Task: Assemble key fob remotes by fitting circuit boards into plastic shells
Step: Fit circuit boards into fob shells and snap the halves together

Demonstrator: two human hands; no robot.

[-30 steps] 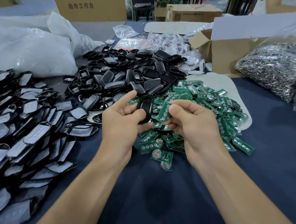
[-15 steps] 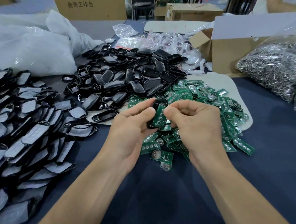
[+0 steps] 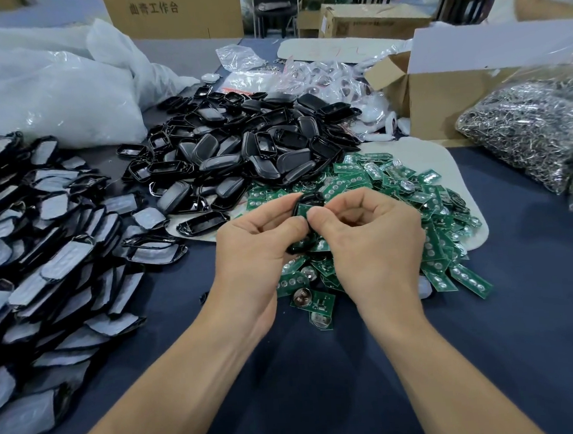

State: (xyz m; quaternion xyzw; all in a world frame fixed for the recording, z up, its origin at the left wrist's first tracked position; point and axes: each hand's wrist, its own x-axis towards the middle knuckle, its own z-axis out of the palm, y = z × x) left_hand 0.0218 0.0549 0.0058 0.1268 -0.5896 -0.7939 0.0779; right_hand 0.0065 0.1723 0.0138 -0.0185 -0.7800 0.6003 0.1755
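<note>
My left hand (image 3: 257, 252) grips a black plastic shell (image 3: 306, 202) above the heap of green circuit boards (image 3: 397, 216). My right hand (image 3: 371, 241) meets it thumb to thumb and presses a green circuit board (image 3: 301, 210) into that shell. Only a sliver of the board shows between the thumbs; the fingers hide most of the shell. A pile of empty black shells (image 3: 250, 155) lies just behind the hands.
Rows of finished fobs with grey faces (image 3: 43, 254) cover the left of the dark blue table (image 3: 324, 383). Bags of metal rings (image 3: 527, 139) lie at the right, a cardboard box (image 3: 446, 100) behind them, big white plastic bags (image 3: 42, 91) at back left.
The hands have closed together. The green board, held apart from the shell by my right hand a second ago, now sits in the shell with both thumbs on it.
</note>
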